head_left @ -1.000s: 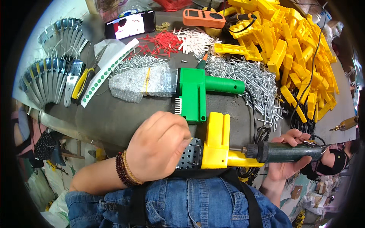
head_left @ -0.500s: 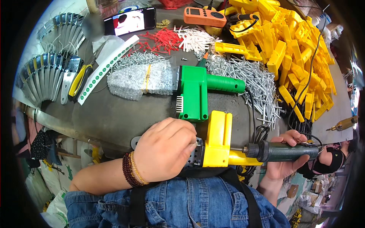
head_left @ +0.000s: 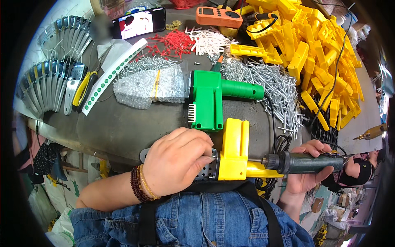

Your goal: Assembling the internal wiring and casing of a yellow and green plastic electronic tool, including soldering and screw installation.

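Observation:
My right hand (head_left: 306,178) wraps round a dark green electric screwdriver (head_left: 308,163) lying level, its bit reaching left to the yellow plastic tool housing (head_left: 233,150). A perforated metal plate (head_left: 210,171) joins the housing's left side. My left hand (head_left: 177,158) is closed at that plate, thumb and fingers pinched close to where it meets the housing; whatever lies between the fingertips is hidden. Just beyond, on the table, rests a green tool (head_left: 207,101) of similar shape, its left part in bubble wrap (head_left: 144,89) with a yellow band.
Yellow housings (head_left: 310,61) are heaped at the far right, beside long screws (head_left: 277,92). Red (head_left: 175,43) and white sleeves (head_left: 207,41), an orange multimeter (head_left: 219,17) and a phone (head_left: 140,23) lie at the back. Metal plates (head_left: 45,84) fan out left, near yellow-handled pliers (head_left: 84,88).
The whole view has shifted very slightly. Both hands, the screwdriver and the yellow housing keep the same places relative to each other.

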Motion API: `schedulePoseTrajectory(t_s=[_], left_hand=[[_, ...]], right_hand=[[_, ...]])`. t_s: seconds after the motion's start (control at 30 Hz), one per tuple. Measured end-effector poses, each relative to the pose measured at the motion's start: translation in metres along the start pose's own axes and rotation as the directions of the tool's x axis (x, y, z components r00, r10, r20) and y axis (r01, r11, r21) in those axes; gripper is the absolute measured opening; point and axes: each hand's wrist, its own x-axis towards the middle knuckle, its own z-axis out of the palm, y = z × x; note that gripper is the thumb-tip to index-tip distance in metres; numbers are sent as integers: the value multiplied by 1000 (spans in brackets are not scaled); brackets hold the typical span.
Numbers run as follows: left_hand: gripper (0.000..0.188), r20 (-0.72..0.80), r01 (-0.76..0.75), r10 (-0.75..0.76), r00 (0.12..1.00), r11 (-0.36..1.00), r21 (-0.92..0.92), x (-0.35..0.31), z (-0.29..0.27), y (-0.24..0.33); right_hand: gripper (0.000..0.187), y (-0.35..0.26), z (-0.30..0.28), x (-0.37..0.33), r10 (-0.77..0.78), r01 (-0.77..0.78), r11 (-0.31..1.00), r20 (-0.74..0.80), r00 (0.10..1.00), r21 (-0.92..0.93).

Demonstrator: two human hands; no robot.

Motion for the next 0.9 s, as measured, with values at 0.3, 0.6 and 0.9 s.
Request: schedulePoseTrajectory(t_s=[0.3, 0.6, 0.9], left_hand=[[17, -5, 39, -39, 999, 999, -8, 2, 2, 3], [16, -6, -21, 21, 1000, 1000, -6, 1, 1, 2], [15, -6, -27, 27, 1000, 999, -28, 7, 8, 4]], right_hand=[[48, 1, 1, 3, -1, 1, 1000, 27, 1000, -13], [48, 5, -2, 5, 10, -10, 999, 20, 1000, 32], [55, -2, -15, 5, -1, -4, 999, 114, 993, 47]])
